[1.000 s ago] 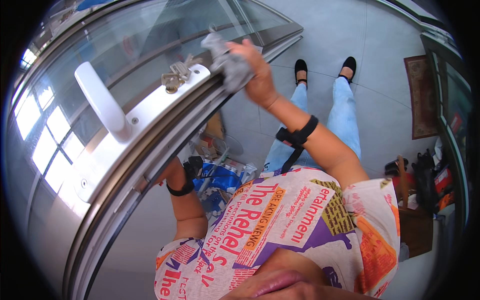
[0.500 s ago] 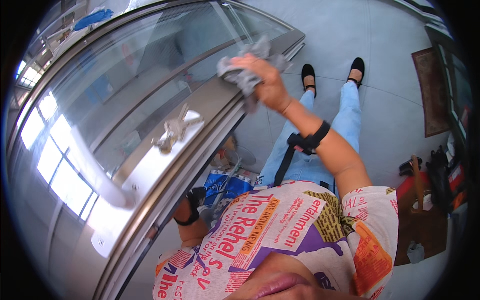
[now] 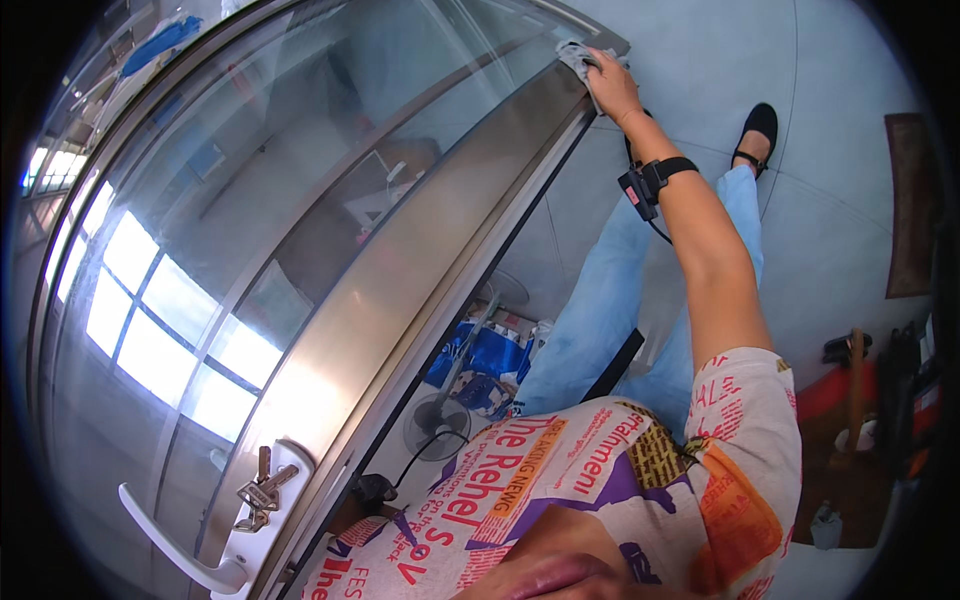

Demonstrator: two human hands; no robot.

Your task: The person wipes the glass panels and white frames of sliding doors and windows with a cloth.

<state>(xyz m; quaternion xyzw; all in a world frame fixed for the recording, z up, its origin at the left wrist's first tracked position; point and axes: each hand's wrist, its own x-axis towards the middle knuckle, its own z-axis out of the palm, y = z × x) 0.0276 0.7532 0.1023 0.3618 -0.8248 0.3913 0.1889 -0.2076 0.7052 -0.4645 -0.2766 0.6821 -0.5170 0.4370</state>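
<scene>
Right hand [image 3: 612, 85] is way down at the far end of the door frame [image 3: 400, 300], fingers spread flat and pressing a grey cloth [image 3: 578, 55] onto the metal near the bottom corner. Left hand's hidden behind the frame, so can't tell what its fingers are doing. Looks like the wipe has reached the frame's end; the handle [image 3: 170, 545] and keys [image 3: 260, 490] end sits untouched right now.

A bunch of keys [image 3: 262, 490] is seen hanging just above the white door handle [image 3: 178, 552]; a blue bag [image 3: 487, 362] lies well right of it, on the floor.
</scene>
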